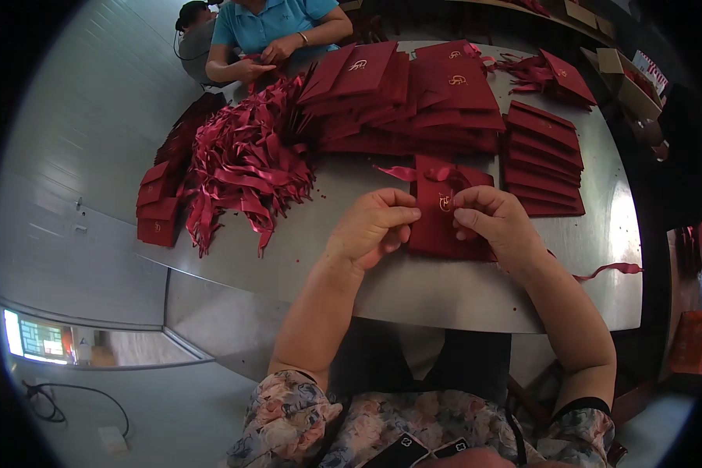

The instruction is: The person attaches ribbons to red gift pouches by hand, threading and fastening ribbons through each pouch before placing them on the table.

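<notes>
A dark red paper bag (437,240) with a gold emblem lies on the metal table in front of me. A red ribbon (398,172) runs across its top part. At the bag's left edge, my left hand (373,228) is closed, thumb against forefinger. My right hand (498,221) is over the right half of the bag, also pinched, covering part of it. Whatever lies between the fingertips of either hand is too small or hidden to make out. One more ribbon strip (610,270) shows right of my right forearm.
Behind the bag stand piled red bags (452,86). A heap of red ribbons (246,156) lies left, beside a row of bags (157,204). Stacked bags (544,160) sit right on the table (351,288). Across it, a person in a blue shirt (269,27) handles something red.
</notes>
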The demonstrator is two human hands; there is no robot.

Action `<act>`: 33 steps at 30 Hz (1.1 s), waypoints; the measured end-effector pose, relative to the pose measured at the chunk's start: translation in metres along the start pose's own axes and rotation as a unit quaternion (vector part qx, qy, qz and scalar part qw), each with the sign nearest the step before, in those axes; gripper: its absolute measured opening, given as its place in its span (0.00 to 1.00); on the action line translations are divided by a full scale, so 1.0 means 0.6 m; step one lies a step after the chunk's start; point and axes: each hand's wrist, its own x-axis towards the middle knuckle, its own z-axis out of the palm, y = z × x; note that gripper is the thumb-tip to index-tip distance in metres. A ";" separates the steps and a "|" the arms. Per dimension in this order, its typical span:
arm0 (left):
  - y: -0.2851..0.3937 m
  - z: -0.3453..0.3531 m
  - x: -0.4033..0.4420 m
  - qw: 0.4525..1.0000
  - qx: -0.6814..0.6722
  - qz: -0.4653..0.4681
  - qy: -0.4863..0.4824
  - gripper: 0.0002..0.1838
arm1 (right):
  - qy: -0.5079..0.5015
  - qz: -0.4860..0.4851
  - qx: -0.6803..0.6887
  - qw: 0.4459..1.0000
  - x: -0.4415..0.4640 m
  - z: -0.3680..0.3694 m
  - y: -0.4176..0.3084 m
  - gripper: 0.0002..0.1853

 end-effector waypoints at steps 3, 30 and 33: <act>-0.001 0.004 -0.001 1.000 0.002 0.009 0.010 0.08 | 0.027 0.005 -0.098 0.995 0.001 0.001 0.001 0.08; -0.008 0.021 -0.003 0.998 0.037 0.051 -0.013 0.08 | 0.016 -0.271 -0.564 0.780 -0.004 0.030 -0.004 0.07; -0.012 0.026 -0.003 0.996 0.056 0.073 -0.015 0.09 | 0.042 -0.283 -0.581 0.762 -0.004 0.034 -0.002 0.08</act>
